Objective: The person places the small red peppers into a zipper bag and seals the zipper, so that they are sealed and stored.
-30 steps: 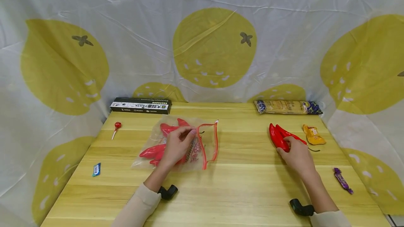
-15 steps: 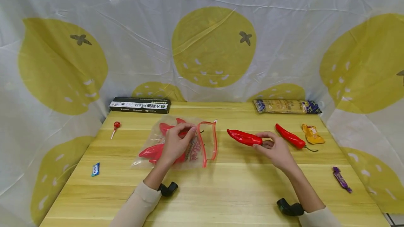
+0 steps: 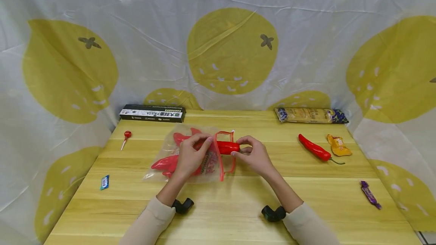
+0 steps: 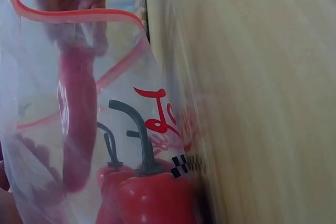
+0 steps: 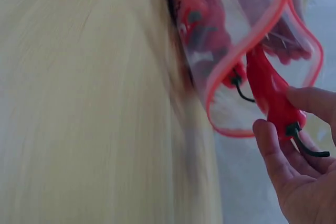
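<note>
A clear zip bag [image 3: 160, 150] with an orange-red zip edge lies on the table, several red chili peppers [image 4: 152, 198] inside it. My left hand [image 3: 191, 154] pinches the bag's upper side near the mouth, holding it wide. Between the fingers and thumb of my right hand [image 3: 253, 156] is another red chili pepper [image 5: 270, 87], gripped at its stem end. Its pointed end is through the mouth and within the bag, as the left wrist view shows. One more red chili pepper [image 3: 315, 148] with a green stem rests on the table at the right.
A black pasta box [image 3: 152, 113] and a noodle packet [image 3: 306, 115] lie along the back edge. At left are a red lollipop [image 3: 127, 135] and a small blue packet [image 3: 105, 182]. An orange-wrapped sweet [image 3: 338, 145] and a purple-wrapped sweet [image 3: 370, 194] lie at right.
My right hand has picked one chili pepper up from beside the other at right and carried it left into the bag's mouth. The left hand has kept its hold on the bag.
</note>
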